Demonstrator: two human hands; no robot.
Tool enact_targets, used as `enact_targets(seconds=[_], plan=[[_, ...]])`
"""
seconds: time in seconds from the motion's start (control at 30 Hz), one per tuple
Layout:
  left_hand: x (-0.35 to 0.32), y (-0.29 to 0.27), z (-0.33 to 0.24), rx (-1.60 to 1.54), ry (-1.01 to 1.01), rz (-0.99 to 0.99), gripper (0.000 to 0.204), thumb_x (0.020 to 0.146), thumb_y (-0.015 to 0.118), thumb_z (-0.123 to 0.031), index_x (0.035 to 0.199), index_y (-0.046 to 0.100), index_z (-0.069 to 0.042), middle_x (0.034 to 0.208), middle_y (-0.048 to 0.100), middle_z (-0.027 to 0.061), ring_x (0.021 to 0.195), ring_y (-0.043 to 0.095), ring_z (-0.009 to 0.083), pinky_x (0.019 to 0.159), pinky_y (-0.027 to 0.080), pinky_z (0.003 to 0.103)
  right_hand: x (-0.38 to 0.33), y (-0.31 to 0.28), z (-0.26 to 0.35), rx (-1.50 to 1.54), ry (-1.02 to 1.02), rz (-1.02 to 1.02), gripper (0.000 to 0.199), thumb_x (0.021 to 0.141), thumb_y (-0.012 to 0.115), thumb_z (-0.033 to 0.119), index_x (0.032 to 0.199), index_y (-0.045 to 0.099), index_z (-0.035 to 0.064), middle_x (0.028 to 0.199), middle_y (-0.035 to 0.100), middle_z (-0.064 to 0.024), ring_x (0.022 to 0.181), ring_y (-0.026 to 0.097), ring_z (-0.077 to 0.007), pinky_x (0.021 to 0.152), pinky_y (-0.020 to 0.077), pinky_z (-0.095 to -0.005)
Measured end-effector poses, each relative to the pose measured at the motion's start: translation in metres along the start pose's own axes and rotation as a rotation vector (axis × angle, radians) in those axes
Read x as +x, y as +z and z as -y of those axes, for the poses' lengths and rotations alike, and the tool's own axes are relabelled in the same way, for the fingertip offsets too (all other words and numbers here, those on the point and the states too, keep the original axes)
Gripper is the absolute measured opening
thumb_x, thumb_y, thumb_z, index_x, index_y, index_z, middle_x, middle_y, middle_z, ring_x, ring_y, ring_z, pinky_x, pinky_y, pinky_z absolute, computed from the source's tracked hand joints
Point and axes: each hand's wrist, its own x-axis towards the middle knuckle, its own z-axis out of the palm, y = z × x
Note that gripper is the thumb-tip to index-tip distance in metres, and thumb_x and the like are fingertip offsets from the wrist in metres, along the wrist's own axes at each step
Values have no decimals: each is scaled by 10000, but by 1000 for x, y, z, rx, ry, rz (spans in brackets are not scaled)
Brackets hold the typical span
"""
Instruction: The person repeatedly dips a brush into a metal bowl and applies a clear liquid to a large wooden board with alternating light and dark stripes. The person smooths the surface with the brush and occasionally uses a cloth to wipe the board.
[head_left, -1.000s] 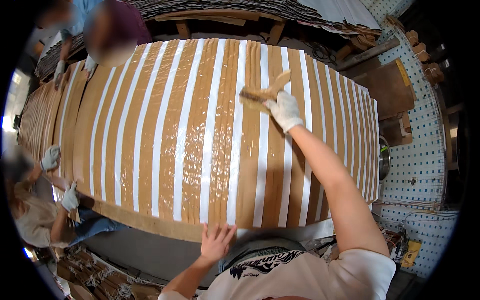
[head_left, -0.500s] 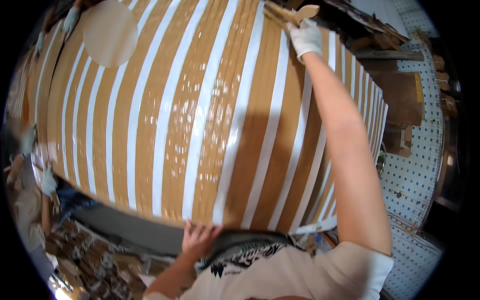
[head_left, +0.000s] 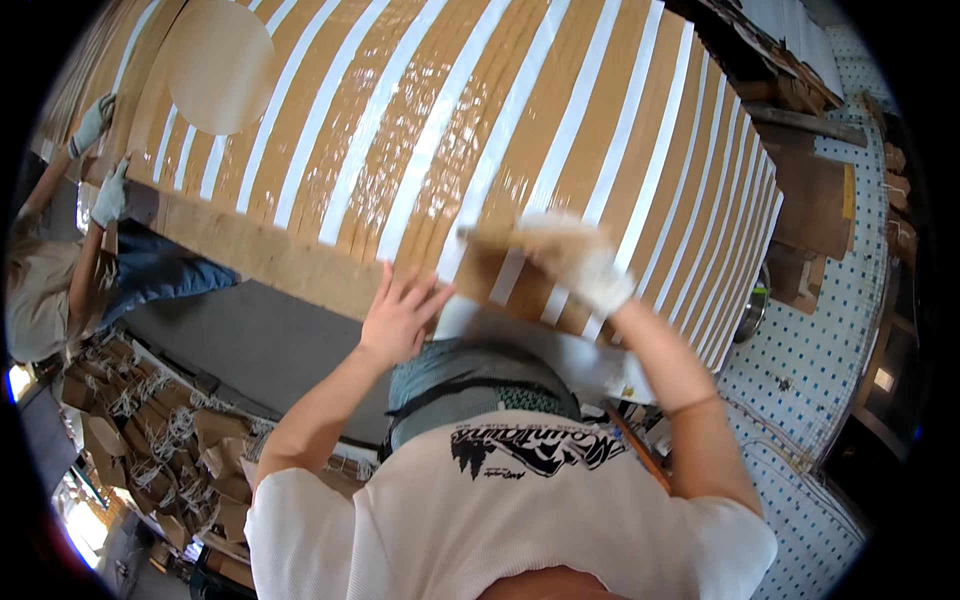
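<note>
- Right hand [head_left: 590, 265]: white glove, motion-blurred, closed around a wooden brush [head_left: 500, 243] whose head sticks out to the left of the fist. Brush lies on the striped surface, close to its near edge.
- Left hand [head_left: 398, 315]: bare, fingers spread wide, holding nothing; palm pressed flat against the near edge of the board, just left of the brush.
- Work surface: big brown board [head_left: 300, 265] covered with long white paper strips [head_left: 440, 130] running from near to far, alternating with glossy, wet-looking brown bands.
- A round brown disc [head_left: 220, 65] lies on the board at far left.
- Left side: another person's two light-gloved hands [head_left: 105, 195] rest at the board's left edge, well apart from the brush.
- Near left, below the board: piles of brown paper bags with twisted handles [head_left: 150, 420].
- Right: white pegboard wall [head_left: 810, 370].
</note>
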Motion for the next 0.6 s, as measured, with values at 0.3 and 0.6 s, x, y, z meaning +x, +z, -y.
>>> enact_targets(seconds=[0.3,0.6], plan=[[1,6,9,-173,-594,-582,488,824,562,-19,1309,544,36,1383,523,208,1291,483,384,1106,397,439,44,34,7,-122,338,-340,296,868,542,82,1138,657,119,1100,677,-118,1016,627,-340,903,510,-420],[-9,22,26,-6,-577,-390,484,846,515,15,1328,519,69,1448,474,237,1361,441,369,1122,386,405,28,9,62,94,546,185,258,891,597,255,1114,690,163,1046,697,-124,920,679,-306,790,540,-418]])
